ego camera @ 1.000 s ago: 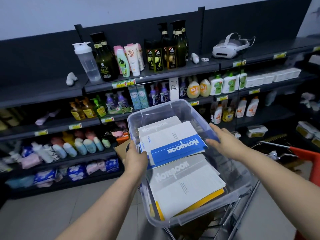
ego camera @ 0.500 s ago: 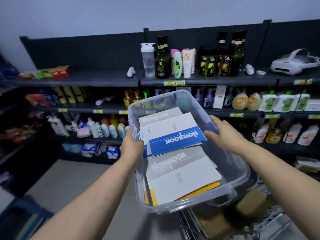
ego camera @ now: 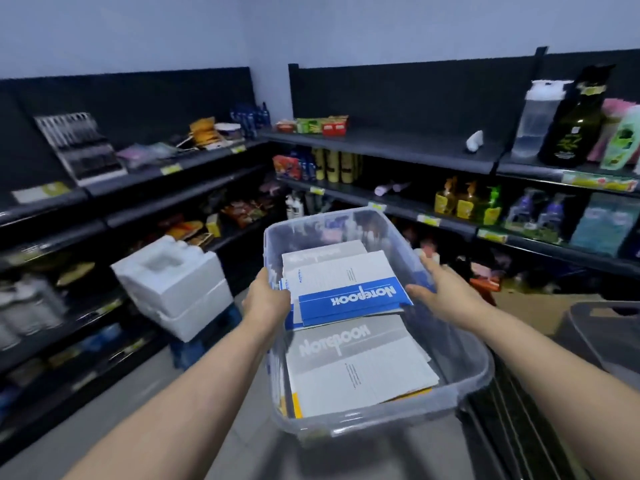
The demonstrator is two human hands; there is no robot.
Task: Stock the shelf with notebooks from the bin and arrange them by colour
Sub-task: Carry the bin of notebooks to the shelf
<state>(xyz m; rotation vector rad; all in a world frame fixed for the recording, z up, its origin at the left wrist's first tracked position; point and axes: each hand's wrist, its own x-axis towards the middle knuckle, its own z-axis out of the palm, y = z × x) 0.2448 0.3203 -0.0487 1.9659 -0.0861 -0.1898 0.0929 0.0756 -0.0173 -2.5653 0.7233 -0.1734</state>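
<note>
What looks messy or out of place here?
Inside the clear bin, a blue notebook lies crooked across a grey notebook. A white foam block sits by the left shelves, looking like leftover packaging.

One clear bin [ego camera: 381, 420] and two hands, left hand [ego camera: 266, 303] and right hand [ego camera: 440, 296]. Four covers showing in there: one blue notebook [ego camera: 356, 299], two grey notebooks [ego camera: 346, 362], one yellow notebook [ego camera: 296, 405] peeking out underneath. Round about, two white foam blocks [ego camera: 166, 271], one clear shaker bottle [ego camera: 536, 123], one dark bottle [ego camera: 575, 126], two yellow pump bottles [ego camera: 446, 199].
</note>
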